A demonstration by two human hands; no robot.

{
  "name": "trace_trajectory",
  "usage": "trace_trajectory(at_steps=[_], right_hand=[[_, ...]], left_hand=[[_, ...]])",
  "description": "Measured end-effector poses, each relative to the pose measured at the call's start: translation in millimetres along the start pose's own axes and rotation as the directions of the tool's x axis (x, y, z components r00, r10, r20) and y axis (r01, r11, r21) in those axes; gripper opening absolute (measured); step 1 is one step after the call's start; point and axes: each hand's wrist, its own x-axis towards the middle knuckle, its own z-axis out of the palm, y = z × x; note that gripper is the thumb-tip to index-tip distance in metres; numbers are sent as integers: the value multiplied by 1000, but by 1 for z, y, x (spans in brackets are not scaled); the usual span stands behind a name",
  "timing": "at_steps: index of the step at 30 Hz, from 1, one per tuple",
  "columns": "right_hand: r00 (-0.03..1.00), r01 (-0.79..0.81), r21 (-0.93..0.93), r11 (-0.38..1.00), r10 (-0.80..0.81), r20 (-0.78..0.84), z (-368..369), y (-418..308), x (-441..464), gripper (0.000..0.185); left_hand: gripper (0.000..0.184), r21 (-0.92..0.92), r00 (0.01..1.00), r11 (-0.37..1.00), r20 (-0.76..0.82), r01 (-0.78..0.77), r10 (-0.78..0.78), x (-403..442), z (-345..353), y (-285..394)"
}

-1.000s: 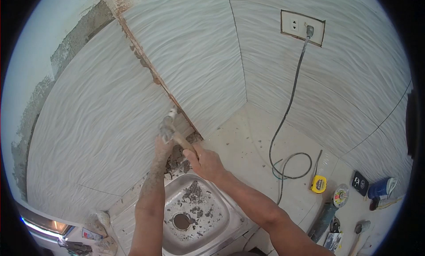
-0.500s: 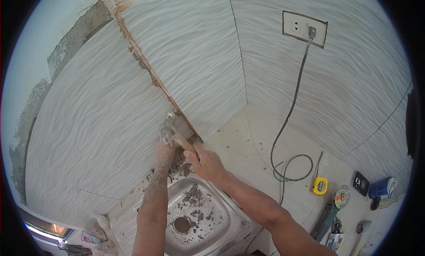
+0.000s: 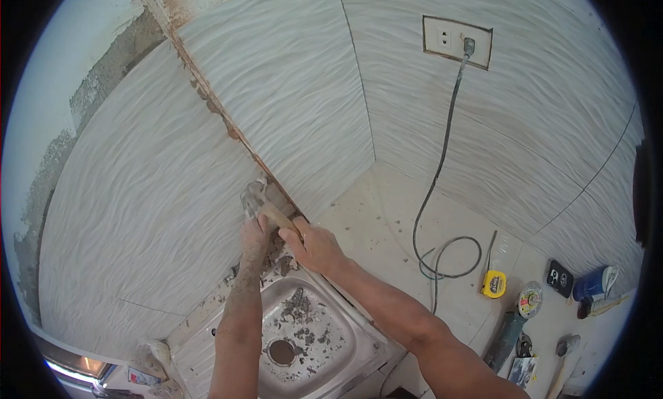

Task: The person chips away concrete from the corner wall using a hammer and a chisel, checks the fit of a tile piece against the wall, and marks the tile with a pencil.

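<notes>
My right hand (image 3: 319, 247) grips the wooden handle of a hammer (image 3: 277, 217), which slants up and left along the wavy white wall tiles (image 3: 159, 185). Just below the hammer's greyish, dusty head, my left hand (image 3: 255, 232) is closed against the tile edge. Whatever it holds is hidden by the hammer and blur. Both hands are at the lower end of a narrow vertical gap (image 3: 238, 132) of exposed mortar. Broken mortar (image 3: 284, 264) lies under them at the sink's back edge. Dust coats my left forearm.
A steel sink (image 3: 345, 344) below holds rubble. Right, on the counter, are a power cord (image 3: 442, 164) plugged into a wall outlet (image 3: 445, 40), a yellow tape measure (image 3: 494, 284), an angle grinder (image 3: 511, 333), a blue can (image 3: 590, 286) and another hammer (image 3: 563, 361).
The view has shifted slightly, so the wall, outlet and tools sit further left. Both hands and the hammer stay at the bottom of the gap, with the hammer head a little lower against the tile.
</notes>
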Motion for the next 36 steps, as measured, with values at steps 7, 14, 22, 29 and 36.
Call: trace_trajectory(at_steps=[7, 14, 22, 29, 36], right_hand=[[999, -16, -15, 1000, 15, -46, -2, 4, 5, 40], [996, 81, -13, 997, -81, 46, -22, -9, -8, 40], [987, 139, -38, 990, -135, 91, -20, -12, 2, 39], [987, 106, -182, 978, -81, 141, -23, 5, 10, 39], [976, 128, -247, 960, -79, 201, -27, 7, 12, 41]], left_hand=[[35, 5, 999, 999, 31, 43, -43, -7, 5, 7], [42, -61, 999, 998, 35, 21, -19, -20, 37, -7], [28, -565, 952, 800, -79, 201, -294, -22, 44, 46], [34, -528, 995, 846, -12, 79, -101, -19, 70, 15], [40, -148, 924, 960, -268, 239, -271, -17, 76, 26]])
